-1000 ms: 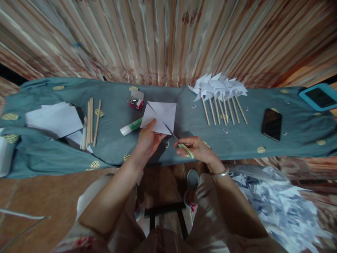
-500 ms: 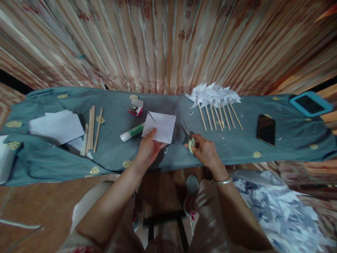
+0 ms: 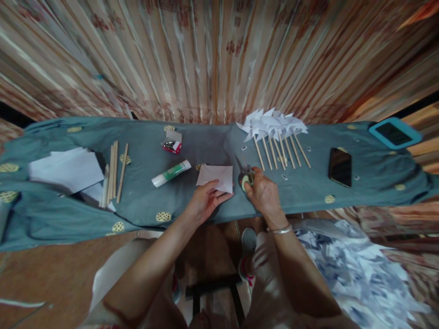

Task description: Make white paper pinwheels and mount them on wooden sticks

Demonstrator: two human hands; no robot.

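My left hand [image 3: 205, 201] grips a creased white paper square [image 3: 219, 176] by its near edge, thumb on top and fingers beneath. To its right, my right hand [image 3: 265, 189] is closed on the scissors [image 3: 246, 178], whose green handles sit by my fingers and whose blades point away toward the back left. The scissors and the paper are apart. A glue stick [image 3: 171, 173] with a green label lies left of the paper. Behind it stands a small red open box [image 3: 172, 142] with metal bits inside.
White paper pinwheels [image 3: 272, 124] on wooden sticks lie at the back right. Farther right are a black phone [image 3: 340, 167] and a blue-framed tablet [image 3: 395, 133]. Loose sticks [image 3: 113, 173] and a paper stack [image 3: 66, 169] lie left. A bag of paper pieces [image 3: 366, 274] stands below, right.
The paper square has moved nearer to me and slightly right, tilting so it looks flatter. More of the glue stick shows. The scissors stay in my right hand, slightly shifted.
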